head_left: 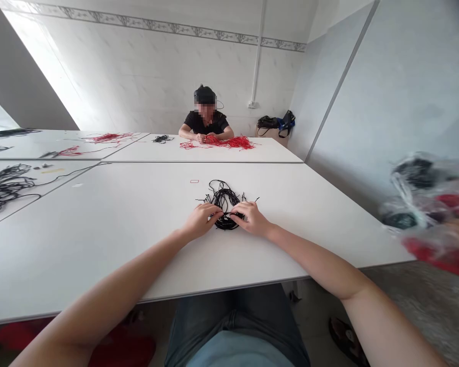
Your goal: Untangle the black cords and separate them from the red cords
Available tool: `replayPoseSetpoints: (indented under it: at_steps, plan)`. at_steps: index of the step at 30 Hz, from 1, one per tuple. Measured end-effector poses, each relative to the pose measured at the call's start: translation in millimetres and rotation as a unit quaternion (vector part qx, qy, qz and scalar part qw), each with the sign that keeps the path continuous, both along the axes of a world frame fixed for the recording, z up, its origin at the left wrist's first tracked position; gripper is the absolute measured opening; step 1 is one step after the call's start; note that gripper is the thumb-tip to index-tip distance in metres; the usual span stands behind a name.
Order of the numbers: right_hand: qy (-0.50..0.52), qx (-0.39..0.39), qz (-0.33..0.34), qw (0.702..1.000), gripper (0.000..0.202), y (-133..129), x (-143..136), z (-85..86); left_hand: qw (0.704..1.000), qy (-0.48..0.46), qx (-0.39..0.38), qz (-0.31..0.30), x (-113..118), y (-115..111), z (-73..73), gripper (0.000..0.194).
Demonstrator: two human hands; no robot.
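Left hand (pixel 203 219) and right hand (pixel 251 218): both over the near part of the white desk (pixel 137 204), thumbs and fingers facing each other. Grip of each: narrow, pinching black cord at the near side of the bundle of black cords (pixel 226 223). Bundle: on the desk, looped, loose ends protruding beyond the hands. Small red outline (pixel 195 181): on the desk surface, beyond the bundle. Tangled black cords (pixel 7 191): desk, far left. Opposite side: a person in black (pixel 205 122), hands at red cords (pixel 240 142). Black bag (pixel 268 122): by the back wall.
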State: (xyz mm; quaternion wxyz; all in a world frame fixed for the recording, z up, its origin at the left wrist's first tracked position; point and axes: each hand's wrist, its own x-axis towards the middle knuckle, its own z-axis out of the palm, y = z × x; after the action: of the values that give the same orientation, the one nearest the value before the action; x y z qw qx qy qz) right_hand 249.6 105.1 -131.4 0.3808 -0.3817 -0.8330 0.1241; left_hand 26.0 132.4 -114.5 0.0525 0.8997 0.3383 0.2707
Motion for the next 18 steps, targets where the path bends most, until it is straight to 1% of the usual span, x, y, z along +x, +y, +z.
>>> replayPoseSetpoints:
  at_steps: [6, 11, 13, 16, 18]
  plan:
    - [0.036, -0.025, 0.004, 0.999, 0.018, 2, -4, -2.5, 1.0, -0.022, 0.005, -0.01, 5, -6, 1.6, 0.023]
    - [0.094, -0.055, 0.006, 0.994, 0.018, 3, -2, -1.5, 0.999, -0.044, 0.019, -0.014, 3, -12, 7.6, 0.02]
    - [0.121, -0.075, 0.007, 0.99, 0.02, 3, -1, -0.8, 0.999, -0.022, 0.023, -0.033, 1, -15, 9.9, 0.019]
    - [0.154, -0.104, 0.0, 0.983, 0.02, 4, 0, -0.6, 0.997, 0.036, 0.02, -0.066, -1, -17, 10.5, 0.018]
    - [0.17, -0.119, -0.007, 0.978, 0.02, 5, 2, -0.9, 0.996, 0.059, 0.009, -0.072, 0, -16, 9.0, 0.018]
